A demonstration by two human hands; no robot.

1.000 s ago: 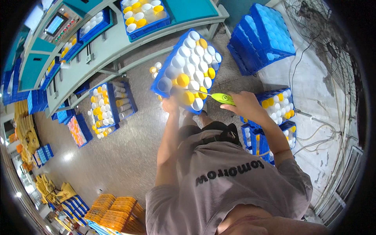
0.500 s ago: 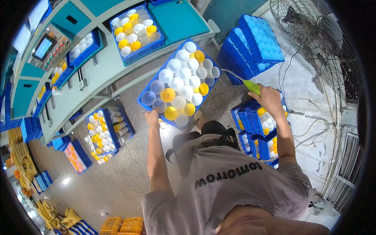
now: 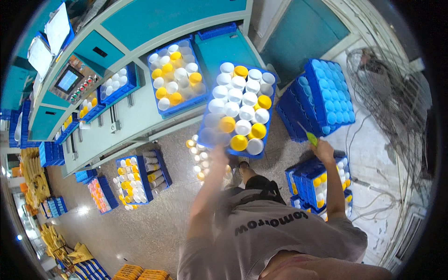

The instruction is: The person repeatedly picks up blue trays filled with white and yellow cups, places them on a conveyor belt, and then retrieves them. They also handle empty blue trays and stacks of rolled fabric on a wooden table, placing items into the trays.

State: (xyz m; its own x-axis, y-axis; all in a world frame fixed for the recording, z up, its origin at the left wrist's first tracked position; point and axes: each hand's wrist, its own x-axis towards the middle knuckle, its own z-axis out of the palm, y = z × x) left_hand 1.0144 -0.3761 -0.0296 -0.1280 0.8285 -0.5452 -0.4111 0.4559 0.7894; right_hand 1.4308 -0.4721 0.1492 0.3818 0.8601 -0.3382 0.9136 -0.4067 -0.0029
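The right hand [image 3: 323, 151] has its grip clenched around the handle of a green tool [image 3: 311, 138]. The tool is to the right of the blue crate [image 3: 245, 154], apart from it, with its thin rod angled forward and left. The crate, filled with upright white and yellow cups [image 3: 247, 112], is in front of the body. The left hand [image 3: 219, 159] is at its near-left corner; blur prevents telling whether that grip is clenched or released. The desk [image 3: 135, 117] is on the left.
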